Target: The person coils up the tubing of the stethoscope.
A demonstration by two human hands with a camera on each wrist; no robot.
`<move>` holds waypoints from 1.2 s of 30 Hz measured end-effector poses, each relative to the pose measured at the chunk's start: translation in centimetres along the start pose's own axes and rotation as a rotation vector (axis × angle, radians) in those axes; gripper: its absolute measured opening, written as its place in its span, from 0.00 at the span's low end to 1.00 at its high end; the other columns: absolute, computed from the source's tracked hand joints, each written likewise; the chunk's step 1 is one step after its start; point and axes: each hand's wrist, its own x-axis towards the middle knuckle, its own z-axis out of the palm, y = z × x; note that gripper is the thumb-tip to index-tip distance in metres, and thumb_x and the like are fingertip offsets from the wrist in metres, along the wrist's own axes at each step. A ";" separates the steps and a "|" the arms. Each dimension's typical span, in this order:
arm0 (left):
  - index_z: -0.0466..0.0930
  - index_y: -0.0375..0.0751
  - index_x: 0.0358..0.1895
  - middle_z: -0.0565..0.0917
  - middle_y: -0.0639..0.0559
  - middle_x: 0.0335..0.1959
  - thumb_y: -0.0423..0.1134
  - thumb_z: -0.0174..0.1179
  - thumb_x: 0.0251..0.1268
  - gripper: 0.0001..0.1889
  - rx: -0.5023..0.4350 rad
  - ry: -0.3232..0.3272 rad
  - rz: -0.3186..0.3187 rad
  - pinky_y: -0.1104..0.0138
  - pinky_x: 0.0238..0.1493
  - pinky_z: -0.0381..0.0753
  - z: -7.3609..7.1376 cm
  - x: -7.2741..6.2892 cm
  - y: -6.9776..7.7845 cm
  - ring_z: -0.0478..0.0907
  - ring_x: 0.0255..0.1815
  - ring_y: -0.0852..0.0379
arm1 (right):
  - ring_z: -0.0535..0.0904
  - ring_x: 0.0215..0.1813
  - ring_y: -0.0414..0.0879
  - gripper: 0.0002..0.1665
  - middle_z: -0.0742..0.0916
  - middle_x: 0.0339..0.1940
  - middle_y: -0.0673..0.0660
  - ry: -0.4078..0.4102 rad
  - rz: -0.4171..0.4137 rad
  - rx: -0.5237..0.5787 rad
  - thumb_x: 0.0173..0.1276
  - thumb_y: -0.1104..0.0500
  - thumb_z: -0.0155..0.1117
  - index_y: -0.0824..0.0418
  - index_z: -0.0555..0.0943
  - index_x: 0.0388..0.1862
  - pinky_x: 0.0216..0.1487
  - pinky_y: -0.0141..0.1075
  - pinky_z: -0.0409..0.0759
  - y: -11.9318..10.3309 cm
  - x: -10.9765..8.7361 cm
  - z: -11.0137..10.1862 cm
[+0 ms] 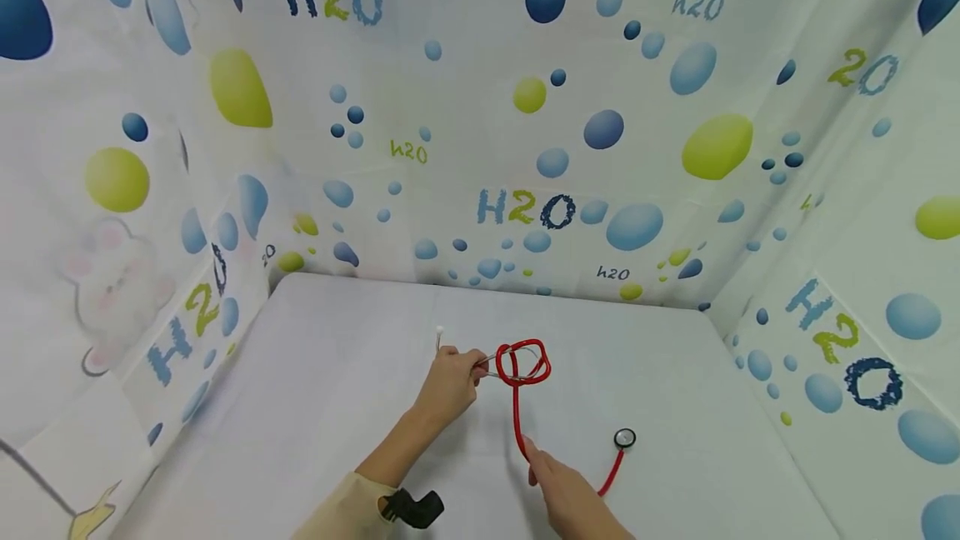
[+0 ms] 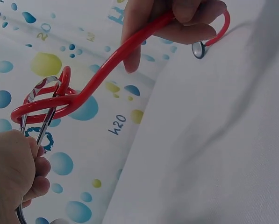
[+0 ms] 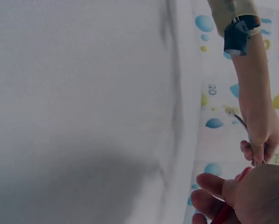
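My left hand (image 1: 448,380) grips the silver metal ear tubes (image 2: 46,126) of a stethoscope over the white tabletop (image 1: 337,373); my right fingers (image 1: 542,467) hold its glossy red tubing (image 1: 516,413), looped round that metal. I seem mid-winding; continuing calls for steady tension. The trailing black-rimmed chest piece (image 1: 625,438) might snag. Behind hangs a drop-patterned curtain (image 1: 465,98).

Soft, bright light fills the head view, leaving faint, diffuse shadows on the white tabletop (image 1: 337,423); past its far right corner, folds in the curtain (image 1: 757,57) shade to grey, and the wide lens stretches its pattern sideways. Both wrist views look dimmer: the left shows a long blurred shadow and glints along the red tubing (image 2: 105,73), the right a broad soft-edged shadow.
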 end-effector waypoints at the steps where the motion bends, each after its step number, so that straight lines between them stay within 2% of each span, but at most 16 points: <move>1: 0.82 0.42 0.30 0.83 0.58 0.20 0.32 0.67 0.54 0.03 0.001 -0.003 -0.003 0.61 0.45 0.75 0.0 0.0 -0.1 0.74 0.21 0.65 | 0.63 0.25 0.31 0.38 0.76 0.32 0.44 0.012 -0.008 -0.003 0.60 0.72 0.62 0.62 0.63 0.69 0.30 0.24 0.69 0.1 0.0 -0.1; 7: 0.83 0.41 0.31 0.83 0.59 0.20 0.34 0.66 0.56 0.02 0.009 -0.037 -0.025 0.60 0.46 0.74 0.2 -0.2 -0.7 0.74 0.21 0.66 | 0.65 0.22 0.29 0.36 0.79 0.30 0.43 0.127 -0.013 -0.105 0.57 0.71 0.63 0.49 0.69 0.63 0.25 0.24 0.67 0.6 -0.1 -0.6; 9: 0.83 0.42 0.31 0.83 0.59 0.20 0.33 0.66 0.56 0.01 0.009 -0.046 -0.032 0.60 0.46 0.74 0.3 -0.3 -0.9 0.74 0.21 0.66 | 0.65 0.21 0.28 0.33 0.79 0.26 0.42 0.184 -0.024 -0.123 0.58 0.68 0.65 0.46 0.72 0.61 0.24 0.23 0.67 0.9 -0.2 -0.6; 12: 0.82 0.42 0.31 0.82 0.59 0.19 0.34 0.66 0.56 0.02 0.012 -0.038 -0.039 0.60 0.46 0.75 0.4 -0.3 -1.1 0.74 0.20 0.67 | 0.64 0.20 0.27 0.26 0.79 0.21 0.41 0.244 -0.033 -0.101 0.60 0.62 0.66 0.45 0.75 0.57 0.24 0.23 0.67 1.3 -0.2 -0.7; 14: 0.82 0.43 0.30 0.82 0.59 0.18 0.33 0.66 0.56 0.02 0.002 -0.025 -0.043 0.60 0.46 0.75 0.3 -0.4 -1.3 0.74 0.20 0.66 | 0.69 0.21 0.28 0.22 0.81 0.21 0.40 0.290 -0.043 -0.107 0.60 0.58 0.67 0.46 0.78 0.54 0.25 0.24 0.71 1.4 -0.2 -0.8; 18: 0.82 0.42 0.30 0.81 0.59 0.18 0.33 0.66 0.55 0.02 -0.005 -0.022 -0.050 0.60 0.46 0.74 0.3 -0.4 -1.5 0.72 0.19 0.66 | 0.82 0.30 0.35 0.18 0.87 0.30 0.42 0.297 -0.054 -0.148 0.59 0.53 0.69 0.48 0.81 0.49 0.33 0.31 0.80 1.2 -0.1 -1.1; 22: 0.82 0.43 0.29 0.80 0.60 0.17 0.33 0.65 0.56 0.02 0.005 -0.041 -0.065 0.61 0.46 0.74 0.3 -0.5 -1.6 0.72 0.19 0.67 | 0.82 0.35 0.36 0.19 0.87 0.34 0.42 0.251 -0.080 -0.148 0.60 0.55 0.68 0.51 0.81 0.52 0.36 0.31 0.81 0.7 0.0 -1.4; 26: 0.81 0.43 0.28 0.81 0.59 0.17 0.33 0.65 0.56 0.03 0.005 -0.034 -0.060 0.62 0.43 0.73 0.2 -0.5 -1.7 0.73 0.20 0.65 | 0.76 0.34 0.32 0.24 0.83 0.30 0.39 0.293 -0.177 -0.138 0.58 0.60 0.67 0.53 0.80 0.55 0.34 0.23 0.75 0.5 0.0 -1.2; 31: 0.81 0.43 0.27 0.82 0.58 0.18 0.33 0.65 0.56 0.03 0.028 -0.033 -0.058 0.62 0.41 0.71 0.1 -0.6 -1.8 0.75 0.20 0.64 | 0.74 0.35 0.32 0.29 0.83 0.30 0.39 0.385 -0.331 -0.126 0.51 0.68 0.71 0.55 0.80 0.55 0.38 0.20 0.71 0.6 0.2 -1.2; 36: 0.82 0.44 0.28 0.83 0.59 0.18 0.35 0.66 0.55 0.03 0.053 -0.044 -0.069 0.64 0.40 0.70 0.6 -1.1 -2.1 0.76 0.20 0.64 | 0.74 0.33 0.32 0.28 0.83 0.30 0.39 0.389 -0.368 -0.131 0.50 0.67 0.73 0.53 0.80 0.52 0.37 0.20 0.71 0.6 0.6 -1.7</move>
